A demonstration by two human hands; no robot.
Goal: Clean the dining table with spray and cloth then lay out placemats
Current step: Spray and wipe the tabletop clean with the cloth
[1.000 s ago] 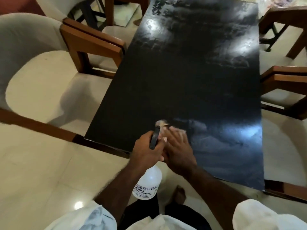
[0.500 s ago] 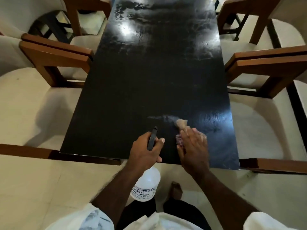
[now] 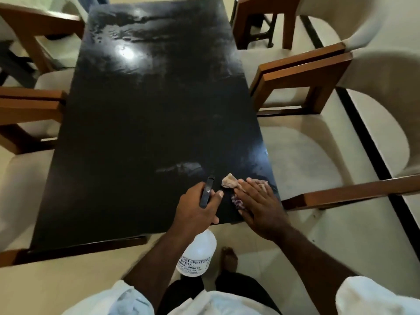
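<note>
left hand: I see it clenched round the neck of the spray bottle, thumb laid alongside the black sprayer head, the fist sitting over the near edge of the table
spray bottle: white translucent body with a printed label I cannot fully read; it hangs below my left fist, off the table and above the floor
sprayer head: black, sticking out past the curled fingers and pointing across the tabletop
right hand: laid flat, fingers straight and slightly spread, pressing down on the cloth; it grasps nothing
cloth: a crumpled rag, pale tan with a purplish patch, lying on the tabletop at the near right corner; most of it is under my right palm, and one corner pokes out toward the sprayer head
dining table: a long glossy black top running away from me, with smeary wet marks and a bright glare of light toward the far end
wet streak: a short pale smear on the black surface just beyond the sprayer head
right chair: wooden arms, cream seat, drawn up just beside the corner where the cloth lies
left chair: the same make, its wooden arm close against the table's left edge
floor: pale tiles
sleeves: white, at the bottom of my view
foot: bare, on the tiles just beside the hanging bottle
</note>
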